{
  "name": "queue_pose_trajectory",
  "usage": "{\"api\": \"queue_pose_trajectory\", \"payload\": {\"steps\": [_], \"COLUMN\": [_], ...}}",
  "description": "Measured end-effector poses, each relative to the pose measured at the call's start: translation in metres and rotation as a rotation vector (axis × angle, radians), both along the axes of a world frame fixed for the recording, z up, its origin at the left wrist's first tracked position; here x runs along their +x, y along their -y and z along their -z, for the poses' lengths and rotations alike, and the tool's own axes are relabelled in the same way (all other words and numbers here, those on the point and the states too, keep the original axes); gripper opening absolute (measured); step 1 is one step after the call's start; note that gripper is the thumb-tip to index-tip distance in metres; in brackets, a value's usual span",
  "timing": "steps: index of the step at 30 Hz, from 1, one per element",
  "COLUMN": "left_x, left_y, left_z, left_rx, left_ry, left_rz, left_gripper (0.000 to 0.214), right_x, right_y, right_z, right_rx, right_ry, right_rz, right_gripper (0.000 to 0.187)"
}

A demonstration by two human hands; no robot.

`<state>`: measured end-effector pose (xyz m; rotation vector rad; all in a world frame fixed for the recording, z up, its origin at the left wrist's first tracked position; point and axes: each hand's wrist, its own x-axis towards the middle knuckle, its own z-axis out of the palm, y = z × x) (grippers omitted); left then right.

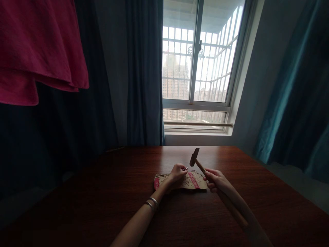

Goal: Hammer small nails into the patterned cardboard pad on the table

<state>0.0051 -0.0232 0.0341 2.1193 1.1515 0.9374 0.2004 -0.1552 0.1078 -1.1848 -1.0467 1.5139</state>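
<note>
My right hand (216,179) is closed around the wooden handle of a hammer (201,166), whose dark metal head is raised above the table. On the table lies a flat tan piece (199,181) with pink bands and many small dark holes or dots; it looks like cardboard. My left hand (178,173) rests over its middle, fingers pinched on a small shiny object (185,169) too small to name. Two bracelets circle my left wrist. Along the far edge of the tan piece, several thin dark slivers (197,172) show; their kind is unclear.
The brown wooden table (108,206) reaches back to a barred window (195,68). Dark blue curtains (144,75) hang at both sides. A pink cloth (43,48) hangs at the upper left. A thin stick-like thing (114,149) lies near the far left table edge.
</note>
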Motion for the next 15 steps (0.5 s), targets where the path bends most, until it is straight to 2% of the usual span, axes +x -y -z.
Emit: {"api": "queue_pose_trajectory", "payload": {"steps": [5, 15], "left_x": [0.000, 0.000], "left_y": [0.000, -0.001], "left_z": [0.000, 0.001], "left_rx": [-0.017, -0.026], "left_ry": [0.020, 0.011], "left_rz": [-0.007, 0.021], "left_gripper": [0.027, 0.030], "right_x": [-0.009, -0.014], "right_y": [-0.004, -0.011], "right_z": [-0.009, -0.010], "right_rx": [-0.050, -0.055], "right_ry": [-0.053, -0.004], "right_rz": [-0.044, -0.053], "right_gripper": [0.041, 0.031]}}
